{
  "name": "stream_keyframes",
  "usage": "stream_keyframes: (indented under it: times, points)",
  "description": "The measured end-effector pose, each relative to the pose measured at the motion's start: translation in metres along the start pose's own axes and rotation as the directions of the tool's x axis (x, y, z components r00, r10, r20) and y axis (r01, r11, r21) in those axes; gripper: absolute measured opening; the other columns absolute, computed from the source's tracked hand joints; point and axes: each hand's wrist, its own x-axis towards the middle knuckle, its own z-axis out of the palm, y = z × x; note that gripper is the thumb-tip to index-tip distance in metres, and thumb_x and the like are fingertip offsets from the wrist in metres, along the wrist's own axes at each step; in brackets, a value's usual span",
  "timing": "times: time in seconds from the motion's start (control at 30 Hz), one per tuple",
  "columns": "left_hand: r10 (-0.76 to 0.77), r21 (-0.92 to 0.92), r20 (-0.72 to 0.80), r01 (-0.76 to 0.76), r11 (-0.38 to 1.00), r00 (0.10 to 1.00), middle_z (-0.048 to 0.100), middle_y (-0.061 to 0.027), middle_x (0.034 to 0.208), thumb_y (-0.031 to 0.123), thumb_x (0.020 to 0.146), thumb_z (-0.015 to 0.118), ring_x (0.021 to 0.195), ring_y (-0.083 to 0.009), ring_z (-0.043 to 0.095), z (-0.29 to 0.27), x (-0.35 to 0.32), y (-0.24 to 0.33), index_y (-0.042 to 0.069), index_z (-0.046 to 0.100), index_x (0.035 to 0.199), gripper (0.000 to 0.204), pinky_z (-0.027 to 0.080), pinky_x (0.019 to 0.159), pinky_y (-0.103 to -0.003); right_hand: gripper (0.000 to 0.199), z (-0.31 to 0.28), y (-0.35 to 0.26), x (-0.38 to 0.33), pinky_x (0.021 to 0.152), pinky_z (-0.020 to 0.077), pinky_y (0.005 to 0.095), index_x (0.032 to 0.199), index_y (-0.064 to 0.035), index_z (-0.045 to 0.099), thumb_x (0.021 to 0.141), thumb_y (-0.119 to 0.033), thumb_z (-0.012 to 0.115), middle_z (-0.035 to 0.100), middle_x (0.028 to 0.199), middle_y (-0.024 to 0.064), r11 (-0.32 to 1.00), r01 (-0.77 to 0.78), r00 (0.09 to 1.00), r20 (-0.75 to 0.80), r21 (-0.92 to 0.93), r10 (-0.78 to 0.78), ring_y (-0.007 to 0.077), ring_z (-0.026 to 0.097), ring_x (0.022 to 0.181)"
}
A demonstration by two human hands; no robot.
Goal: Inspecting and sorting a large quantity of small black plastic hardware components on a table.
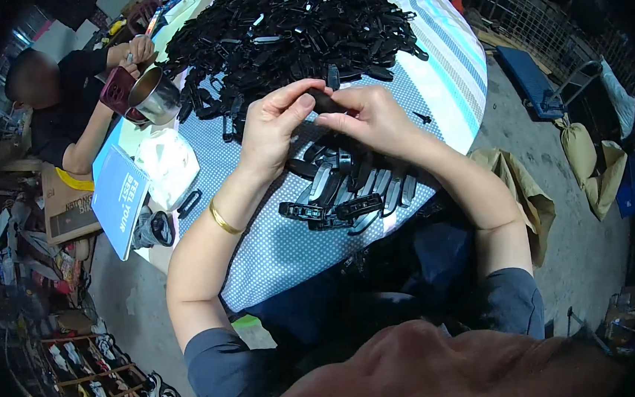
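Note:
My left hand [273, 127] and my right hand [377, 119] meet above the middle of the table, closed on a small dark plastic part [325, 102]. Thumbs and fingertips of both hands pinch it, and they hide much of its shape. Just beyond my hands rises a large heap of black plastic parts [282, 33]. Closer to me, below my hands, lies a smaller pile of long black plastic pieces [324, 183], some with shiny faces and some showing hollow undersides.
The round table [262, 255] has a patterned cloth. On its left are a steel mug [155, 97], a white plastic bag [165, 162], a blue notebook [120, 199] and a roll of tape [154, 230]. Another person [64, 106] sits far left. A blue cart [528, 81] stands right.

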Motion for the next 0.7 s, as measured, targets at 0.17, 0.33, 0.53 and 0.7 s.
stream_keyframes:
  times: [0.17,0.33,0.53,0.7]
  points:
    - [0.045,0.190,0.048,-0.053,0.980,0.998,0.065,-0.0070,0.096,0.005,0.086,0.055,0.088,-0.0115,0.059,-0.001,0.000,0.010,-0.001,0.062,0.107,0.023,0.046,0.080,-0.023,0.030,-0.004,0.000,0.003,0.052,0.0431,0.0284,0.088,0.0023,0.064,0.075,-0.024,0.072,0.061,0.071,0.0122,0.976,0.128,0.992,0.023,-0.176,-0.126,0.0173,0.057,0.061]
    - [-0.045,0.690,0.126,-0.055,0.722,0.991,0.067,-0.0093,0.080,0.012,0.079,0.064,0.068,-0.0105,0.060,-0.004,-0.001,0.026,0.002,0.062,0.107,0.030,0.048,0.063,-0.025,0.041,-0.047,0.013,0.029,0.066,0.0511,0.0309,0.107,0.0008,0.060,0.076,-0.024,0.070,0.066,0.093,0.0138,0.932,-0.055,0.984,0.140,-0.359,0.111,0.0194,0.064,0.075]
    - [-0.255,0.773,0.290,-0.069,0.630,0.922,0.064,-0.0091,0.084,0.013,0.077,0.067,0.077,-0.0116,0.059,0.000,-0.011,0.018,0.001,0.062,0.105,0.031,0.047,0.070,-0.025,0.050,-0.012,0.042,0.050,0.070,0.0494,0.0414,0.111,-0.0024,0.055,0.075,-0.035,0.067,0.064,0.082,0.0184,0.711,-0.039,0.999,-0.031,-0.702,0.024,0.0344,0.063,0.080]
    - [-0.092,0.822,0.252,-0.163,0.546,0.963,0.061,-0.0145,0.097,0.016,0.076,0.068,0.084,-0.0233,0.061,-0.035,-0.023,0.025,0.001,0.062,0.104,0.033,0.048,0.074,-0.030,0.045,0.001,0.037,0.055,0.072,0.0491,0.0435,0.111,-0.0031,0.054,0.071,-0.021,0.066,0.063,0.080,0.0184,0.644,0.036,0.995,0.090,-0.764,0.052,0.0345,0.062,0.079]
